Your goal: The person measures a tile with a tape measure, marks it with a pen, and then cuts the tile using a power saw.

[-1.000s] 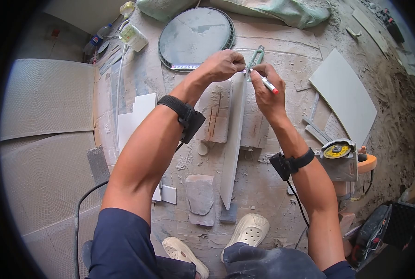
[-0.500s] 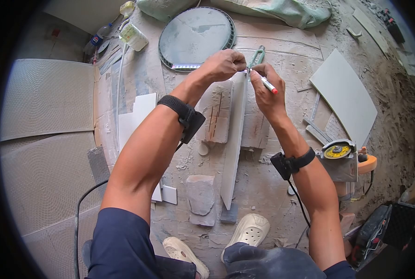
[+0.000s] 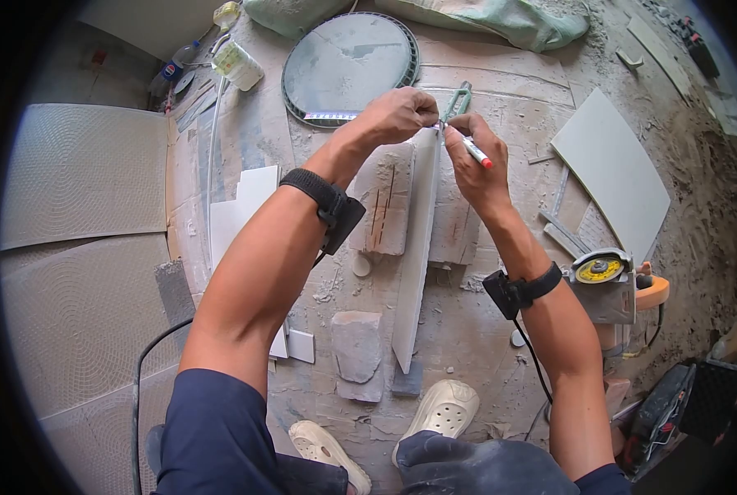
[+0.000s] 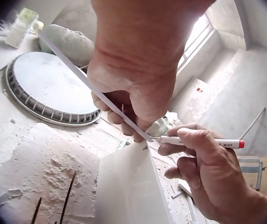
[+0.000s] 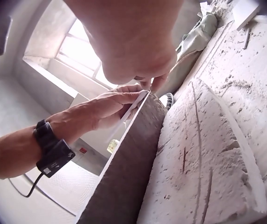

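A long white tile [image 3: 415, 264] stands on edge between two rough, grooved blocks [image 3: 382, 202]. At its far end, my left hand [image 3: 397, 114] pinches a thin marked ruler [image 4: 106, 101] laid across the top edge, fingers curled under it in the left wrist view. My right hand [image 3: 480, 165] grips a white marker [image 4: 226, 143] with a red end, its tip right at the ruler's end and the tile's corner. Just beyond both hands lies a green tool with an open frame [image 3: 457, 101].
A round grey lid [image 3: 352, 62] lies behind the left hand. To the right are a large white tile piece [image 3: 612, 165] and a circular saw [image 3: 604, 280] with a yellow disc. White tile offcuts [image 3: 253, 198] lie left, and a broken block [image 3: 357, 346] lies near my feet.
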